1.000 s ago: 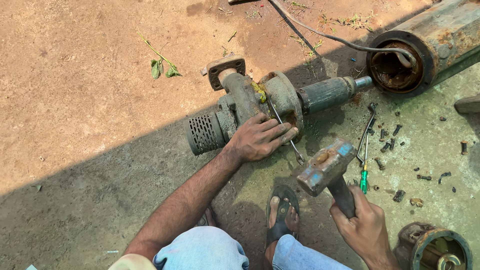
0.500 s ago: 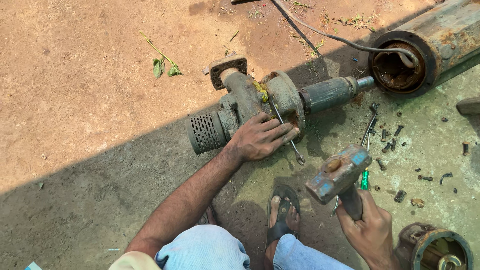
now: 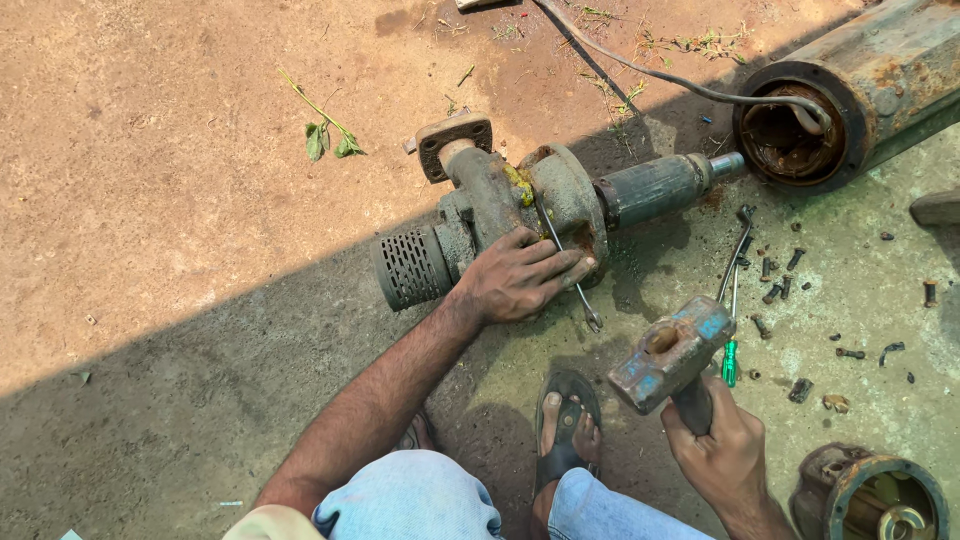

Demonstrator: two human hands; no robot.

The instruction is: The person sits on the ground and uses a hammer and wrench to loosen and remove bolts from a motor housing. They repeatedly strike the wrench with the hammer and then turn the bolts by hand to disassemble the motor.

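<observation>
The left hand (image 3: 520,282) lies flat on the rusty pump (image 3: 505,215), fingers spread over its round casing, touching a thin spanner (image 3: 568,265) that leans against the casing. The strainer (image 3: 408,268) points to 8 o'clock, the shaft (image 3: 660,185) to 2 o'clock. The right hand (image 3: 722,452) grips the handle of a hammer (image 3: 668,355), its blue-flecked head raised at 4 o'clock from the pump. Just beside the head lies a green screwdriver (image 3: 730,352), with loose bolts (image 3: 780,270) scattered at 3 o'clock. A sandalled foot (image 3: 566,430) rests at 6 o'clock.
</observation>
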